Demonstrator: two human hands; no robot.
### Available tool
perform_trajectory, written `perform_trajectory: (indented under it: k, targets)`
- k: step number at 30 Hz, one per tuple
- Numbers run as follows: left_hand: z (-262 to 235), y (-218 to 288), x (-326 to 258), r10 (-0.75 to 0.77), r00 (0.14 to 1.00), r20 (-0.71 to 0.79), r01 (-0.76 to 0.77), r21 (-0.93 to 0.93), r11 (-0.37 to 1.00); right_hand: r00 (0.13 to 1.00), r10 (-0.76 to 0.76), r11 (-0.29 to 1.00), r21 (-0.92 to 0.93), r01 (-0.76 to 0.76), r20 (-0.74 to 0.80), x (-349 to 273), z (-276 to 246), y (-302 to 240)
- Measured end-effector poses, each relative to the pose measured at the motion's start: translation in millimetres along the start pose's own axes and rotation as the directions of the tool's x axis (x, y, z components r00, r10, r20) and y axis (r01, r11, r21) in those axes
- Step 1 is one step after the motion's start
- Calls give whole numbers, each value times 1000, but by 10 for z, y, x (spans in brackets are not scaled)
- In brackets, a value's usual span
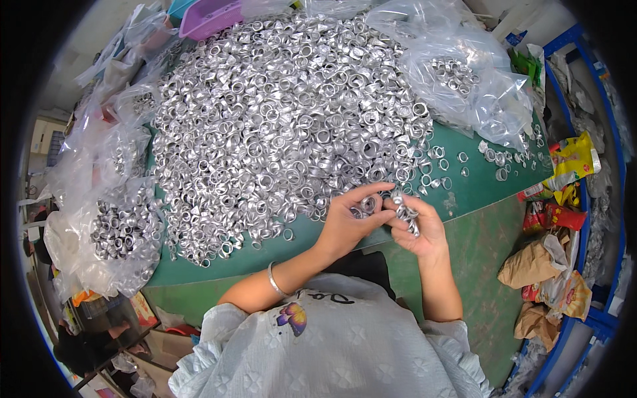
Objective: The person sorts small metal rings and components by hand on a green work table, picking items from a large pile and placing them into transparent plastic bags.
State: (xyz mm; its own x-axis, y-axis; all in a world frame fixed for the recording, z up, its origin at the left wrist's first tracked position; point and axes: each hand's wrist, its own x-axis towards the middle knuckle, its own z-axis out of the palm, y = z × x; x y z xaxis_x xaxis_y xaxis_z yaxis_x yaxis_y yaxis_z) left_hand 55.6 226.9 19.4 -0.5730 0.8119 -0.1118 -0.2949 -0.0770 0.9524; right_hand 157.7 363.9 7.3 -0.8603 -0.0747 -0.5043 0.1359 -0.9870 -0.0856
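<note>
A large heap of silver metal rings (285, 126) covers most of the green table (219, 270). At the table's near edge my two hands meet in front of my body. My right hand (428, 233) is closed round a small bunch of silver rings (407, 217), which stick out at the fingertips. From the left, my left hand (348, 222) reaches its thumb and forefinger to that bunch, pinching at it. More silver rings (365, 207) show in the curve of the left hand. Exactly which ring its fingertips grip is hidden.
Clear plastic bags of rings lie at the left (123, 229) and the far right (458, 79). Loose rings (501, 159) are scattered at the table's right. A purple basket (212, 18) stands at the back. Brown paper bags (534, 262) and a blue rack (600, 318) are at the right.
</note>
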Motion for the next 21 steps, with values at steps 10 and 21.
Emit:
perform_trajectory:
  k: [10, 21]
  targets:
    - [-115, 77, -48, -314, 920, 234, 389, -466, 795, 961, -275, 856, -451, 253, 17, -108, 30, 32]
    - [-81, -18, -140, -188, 980, 71, 177, 137, 975, 918, -390, 750, -551, 366, 79, -81, -66, 49]
